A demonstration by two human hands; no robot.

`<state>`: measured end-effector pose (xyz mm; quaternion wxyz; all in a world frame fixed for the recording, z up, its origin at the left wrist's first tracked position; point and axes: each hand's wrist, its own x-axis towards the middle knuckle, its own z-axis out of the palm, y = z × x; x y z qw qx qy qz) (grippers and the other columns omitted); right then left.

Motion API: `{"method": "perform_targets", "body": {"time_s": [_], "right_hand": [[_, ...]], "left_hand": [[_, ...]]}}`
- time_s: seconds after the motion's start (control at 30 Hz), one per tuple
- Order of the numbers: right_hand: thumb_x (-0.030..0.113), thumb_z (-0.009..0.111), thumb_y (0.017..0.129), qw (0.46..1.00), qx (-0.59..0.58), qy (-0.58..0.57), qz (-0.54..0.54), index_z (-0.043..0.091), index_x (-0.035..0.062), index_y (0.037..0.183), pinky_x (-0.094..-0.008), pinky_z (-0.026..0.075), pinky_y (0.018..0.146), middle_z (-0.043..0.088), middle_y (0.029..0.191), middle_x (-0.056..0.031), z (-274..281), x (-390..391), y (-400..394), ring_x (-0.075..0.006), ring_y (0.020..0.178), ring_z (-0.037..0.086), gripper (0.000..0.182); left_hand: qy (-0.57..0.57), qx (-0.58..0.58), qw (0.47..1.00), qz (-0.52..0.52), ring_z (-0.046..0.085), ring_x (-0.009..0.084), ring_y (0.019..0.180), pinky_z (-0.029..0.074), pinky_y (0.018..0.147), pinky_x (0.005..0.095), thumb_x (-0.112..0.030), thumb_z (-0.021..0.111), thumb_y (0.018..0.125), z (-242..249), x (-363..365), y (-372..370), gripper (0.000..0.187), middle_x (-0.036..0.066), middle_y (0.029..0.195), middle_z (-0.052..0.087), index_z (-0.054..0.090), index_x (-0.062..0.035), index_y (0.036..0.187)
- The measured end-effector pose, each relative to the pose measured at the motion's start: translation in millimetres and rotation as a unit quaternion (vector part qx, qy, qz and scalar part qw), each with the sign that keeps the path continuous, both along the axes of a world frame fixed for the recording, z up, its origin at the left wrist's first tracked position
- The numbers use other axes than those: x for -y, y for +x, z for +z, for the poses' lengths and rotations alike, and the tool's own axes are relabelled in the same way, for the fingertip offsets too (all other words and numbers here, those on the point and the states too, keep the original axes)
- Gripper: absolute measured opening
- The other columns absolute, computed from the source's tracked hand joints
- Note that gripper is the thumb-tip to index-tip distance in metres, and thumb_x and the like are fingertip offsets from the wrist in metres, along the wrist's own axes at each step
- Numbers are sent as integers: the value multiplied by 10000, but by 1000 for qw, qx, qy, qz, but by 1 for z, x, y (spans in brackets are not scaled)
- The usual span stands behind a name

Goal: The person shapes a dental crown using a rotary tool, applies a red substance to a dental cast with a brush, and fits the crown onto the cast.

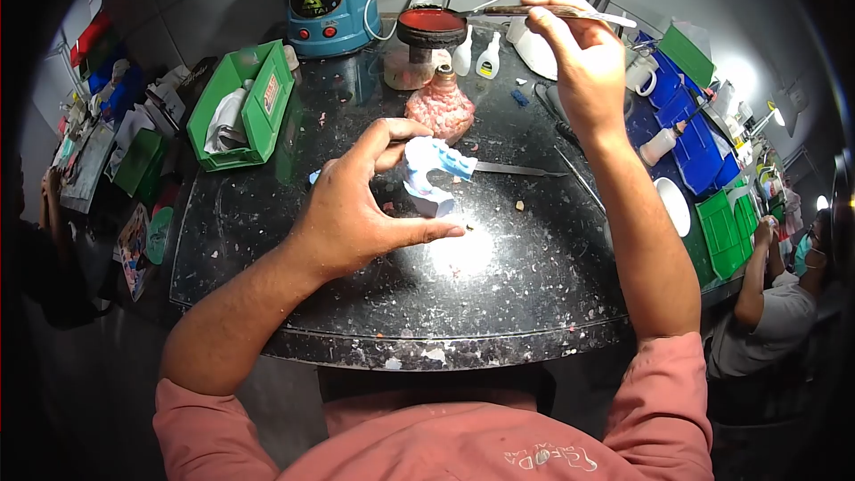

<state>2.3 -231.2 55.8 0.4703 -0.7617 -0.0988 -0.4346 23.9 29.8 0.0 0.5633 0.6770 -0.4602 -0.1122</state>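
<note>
My left hand (pixel 347 200) grips a pale blue and white dental cast (pixel 431 205) between thumb and fingers, over the middle of the bench. The horseshoe-shaped tooth row of the cast faces up toward me. Raised at the upper right, my right hand (pixel 590 67) is closed round the handle of a wax spatula (pixel 512 11). The spatula's tip points left and overlaps the rim of a round black pot of red wax (pixel 433 21). Just behind the cast stands a burner crusted with pink wax (pixel 441 109).
A flat metal tool (pixel 525 169) and a thin instrument (pixel 579 178) lie on the black bench (pixel 392 312) among scraps. Behind are a blue machine (pixel 331 18) and small white bottles (pixel 487 55). A green bin (pixel 278 102) stands left. Another person (pixel 775 303) sits at right.
</note>
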Motion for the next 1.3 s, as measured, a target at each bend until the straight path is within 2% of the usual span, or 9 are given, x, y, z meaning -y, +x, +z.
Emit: {"method": "perform_targets", "body": {"time_s": [0.17,0.3,0.37,0.47,0.6,0.8,0.9,1.0,1.3], "right_hand": [[136,665,911,999,-4,-33,-12,708,58,1022,-242,497,769,699,907,-25,-5,0,10,-87,832,629,142],[136,659,912,999,-28,-17,-12,709,43,1026,-247,489,787,696,915,-36,-5,-1,7,-94,828,619,155],[152,660,908,997,4,65,28,705,14,1020,-264,478,823,693,929,-54,-4,-1,1,-116,852,616,183],[203,587,945,948,-21,276,158,674,-11,1071,-318,476,869,674,930,-66,-28,7,-12,-163,875,625,264],[206,573,956,932,-78,334,120,656,-4,1115,-325,464,906,671,954,-61,-49,-8,-36,-154,900,621,277],[183,579,950,960,-66,259,84,657,-21,1111,-314,452,915,675,992,-71,-50,-9,-38,-150,912,616,271],[143,555,929,937,-43,274,212,653,-38,1061,-331,452,892,668,1020,-101,-52,-6,-43,-164,886,602,244],[119,555,905,929,-46,246,272,634,-29,1004,-336,450,867,659,1016,-118,-46,-15,-49,-183,861,577,195],[113,561,897,923,-92,245,282,627,-19,992,-323,453,834,658,1011,-112,-45,-26,-54,-177,850,571,176]], "left_hand": [[-23,69,997,21,574,177,1176,454,991,314,-130,913,643,-2,2,1,822,104,1221,609,458,-31,1320],[-37,101,994,29,579,172,1158,439,1005,319,-145,912,645,-1,3,1,803,90,1202,606,477,-37,1311],[-39,103,993,30,581,170,1150,436,1008,320,-149,913,646,0,2,0,790,87,1196,605,485,-36,1300],[-1,53,997,47,584,169,1146,432,1010,324,-160,915,645,1,-1,-1,775,88,1200,601,493,-37,1284],[13,0,1000,12,588,168,1138,433,997,322,-172,920,640,2,-1,-1,768,85,1199,600,501,-39,1270],[13,48,998,34,559,174,1183,419,1011,318,-143,912,641,-2,4,0,776,82,1223,580,491,-24,1282],[-5,35,999,36,551,172,1192,410,1016,310,-124,917,625,-4,4,1,808,98,1247,564,478,-19,1295],[2,53,998,31,557,172,1184,409,1012,301,-123,916,627,-3,3,2,809,102,1238,577,473,-12,1295],[-3,0,1000,30,566,172,1173,409,1010,295,-134,920,626,1,2,-2,813,102,1226,596,472,-11,1293]]}}
